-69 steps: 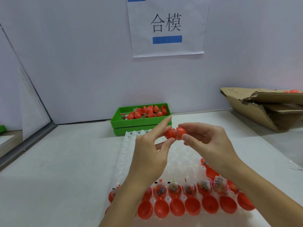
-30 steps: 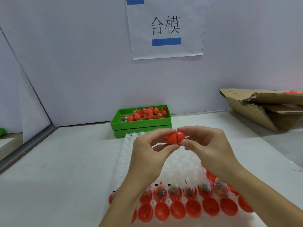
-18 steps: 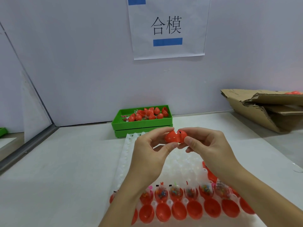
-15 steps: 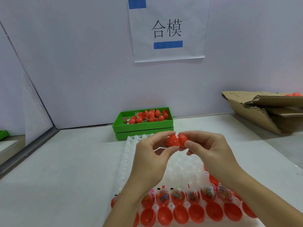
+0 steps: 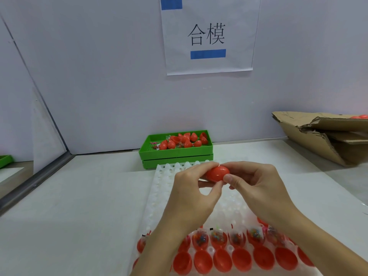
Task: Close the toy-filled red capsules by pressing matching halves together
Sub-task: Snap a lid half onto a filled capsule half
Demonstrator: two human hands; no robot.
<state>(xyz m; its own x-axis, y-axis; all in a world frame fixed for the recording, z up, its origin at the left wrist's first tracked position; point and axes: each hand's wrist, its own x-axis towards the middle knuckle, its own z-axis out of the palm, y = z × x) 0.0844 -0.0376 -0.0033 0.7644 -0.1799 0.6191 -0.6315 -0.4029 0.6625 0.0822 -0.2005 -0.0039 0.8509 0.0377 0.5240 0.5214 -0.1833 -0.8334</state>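
Both hands meet above the far half of the white moulded tray (image 5: 159, 188): we see the left hand (image 5: 191, 196) and the right hand (image 5: 258, 188) each pinching one end of a single red capsule (image 5: 217, 173) between thumb and curled fingers, the two halves appearing joined into one egg shape. Along the tray's near edge we note a row of toy-filled halves (image 5: 237, 237) and, nearer still, a row of empty red halves (image 5: 242, 259). At the table's far edge, against the wall, we find a green bin (image 5: 175, 155) holding further red capsules. A torn cardboard box (image 5: 326, 140) lies at the far right corner, and a paper sign (image 5: 208, 34) hangs on the wall.
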